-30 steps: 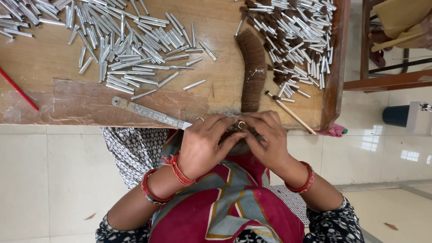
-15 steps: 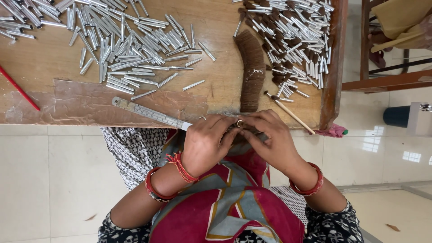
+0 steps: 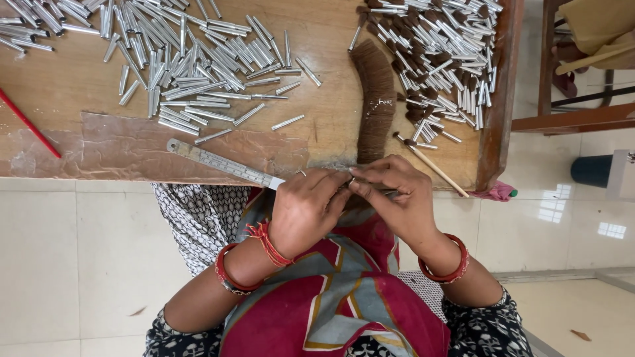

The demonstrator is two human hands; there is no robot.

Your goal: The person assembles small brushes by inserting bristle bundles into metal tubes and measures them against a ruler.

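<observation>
My left hand (image 3: 305, 213) and my right hand (image 3: 397, 198) meet over my lap, just in front of the wooden table's (image 3: 79, 66) near edge. Together their fingertips pinch a small metal tube with a tuft of brown bristle (image 3: 370, 193); most of it is hidden by the fingers. Right behind the hands a long row of brown bristle hair (image 3: 375, 99) lies on the table. One thin brush with a pale wooden handle (image 3: 433, 165) lies beside my right hand.
A heap of bare silver tubes (image 3: 178, 59) covers the table's left and middle. A heap of tubes filled with bristle (image 3: 443, 59) lies at the right. A steel ruler (image 3: 221, 164) rests along the near edge, a red stick (image 3: 30, 124) at far left. A chair (image 3: 575, 79) stands right.
Both hands have stayed together at the table edge, shifting slightly while the fingers work the small tube. Nothing on the table has moved.
</observation>
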